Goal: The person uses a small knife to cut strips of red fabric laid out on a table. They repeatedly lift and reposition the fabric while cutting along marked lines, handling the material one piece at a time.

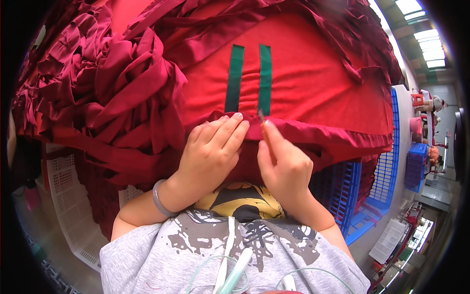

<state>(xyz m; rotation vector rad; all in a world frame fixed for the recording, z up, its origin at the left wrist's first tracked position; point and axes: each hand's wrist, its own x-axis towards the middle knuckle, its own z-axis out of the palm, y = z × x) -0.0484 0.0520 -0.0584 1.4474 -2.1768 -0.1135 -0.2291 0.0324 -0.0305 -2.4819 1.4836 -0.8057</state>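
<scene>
On cloth point(313, 88), right fingers point(276, 137) pinch tool point(264, 129) pointing lengthwise forward; left fingers point(226, 131): grip unclear.

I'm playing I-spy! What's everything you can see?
Strips: two, green, on cloth
Cloth: one, red, centre
Loose fabric: many folds, dark red, left
Tool: one, brownish, right fingertips
Baskets: several, white, lower left, right
Crates: several, blue, right
Stool: one, red, far right
Lights: several, white, upper right
Other people: some, colours unclear, far right
Stick: one, pale green, over shirt
Shirt: one, grey, below
Bracelet: one, grey, left wrist
Left hand: one, bare, on fabric
Right hand: one, bare, holding tool
</scene>
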